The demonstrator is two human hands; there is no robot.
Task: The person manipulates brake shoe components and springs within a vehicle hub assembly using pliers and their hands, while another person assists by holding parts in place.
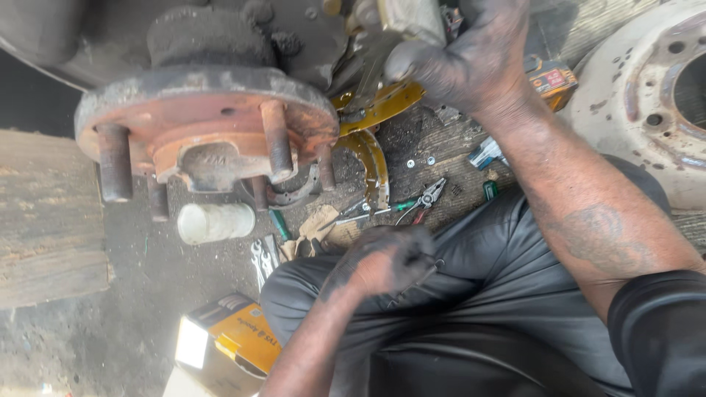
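Note:
A rusty wheel hub [209, 129] with several studs fills the upper left. My right hand [471, 62], black with grease, presses on the yellow brake shoe [382, 103] beside the hub, fingers curled over its upper end. A second yellow brake shoe [376, 165] lies on the ground below it. My left hand [382, 261] rests on my knee, closed around a thin metal spring or hook [418, 283] that sticks out to the right.
Pliers [428, 197], green-handled screwdrivers [279, 224] and wrenches [259, 257] lie on the dirty ground. A white plastic jar [215, 222] lies under the hub. An orange box [232, 342] sits at lower left, a brake drum [651, 95] at right, a wooden block [44, 220] at left.

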